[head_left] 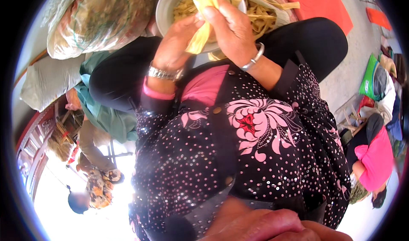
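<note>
My left hand (174, 43), with a metal watch at its wrist, is closed with its fingertips pinching a flat pale-yellow strip (200, 38). My right hand (234, 30), wearing a silver bangle, is closed on the same strip, its thumb pressed against it. The strip looks like a dried husk or leaf and stands up between the two hands, its top end above the fingers. Just beyond them is a white bowl (164, 15) holding more yellow strips (183, 11). Beside it, another heap of curled yellow strips (260, 19) lies by my right knee.
A large clear plastic bag (102, 19) stands at the far left, with a white sack (51, 79) nearer. Red-orange sheeting (317, 7) lies at the far right. One person (100, 185) is at the left; another in pink (372, 160) is at the right near a green bag (370, 77).
</note>
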Demonstrator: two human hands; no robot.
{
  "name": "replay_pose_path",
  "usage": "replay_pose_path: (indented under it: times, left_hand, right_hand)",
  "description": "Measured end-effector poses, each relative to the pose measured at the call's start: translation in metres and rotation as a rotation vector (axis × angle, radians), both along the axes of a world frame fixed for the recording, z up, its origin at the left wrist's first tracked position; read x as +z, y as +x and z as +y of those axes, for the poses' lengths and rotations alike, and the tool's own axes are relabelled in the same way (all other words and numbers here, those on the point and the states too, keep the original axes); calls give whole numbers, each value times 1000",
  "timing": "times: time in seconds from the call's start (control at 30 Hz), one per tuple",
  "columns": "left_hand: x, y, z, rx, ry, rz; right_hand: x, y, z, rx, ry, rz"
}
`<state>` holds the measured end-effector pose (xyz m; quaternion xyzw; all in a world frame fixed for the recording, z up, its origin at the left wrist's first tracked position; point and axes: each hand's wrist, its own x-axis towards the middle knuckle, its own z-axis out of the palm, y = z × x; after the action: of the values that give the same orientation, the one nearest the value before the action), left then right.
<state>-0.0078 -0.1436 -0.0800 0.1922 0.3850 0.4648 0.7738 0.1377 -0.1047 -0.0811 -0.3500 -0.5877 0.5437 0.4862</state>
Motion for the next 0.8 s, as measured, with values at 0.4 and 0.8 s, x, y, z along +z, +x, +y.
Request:
replay_pose_path:
  times: [0.4,0.8]
  left_hand:
    - [17,12,-1,97,921,1512]
    - [10,21,-2,275,241,334]
  right_hand:
    - [-24,15,24,371,-15,-272]
    - [-21,28,1,248,28,-83]
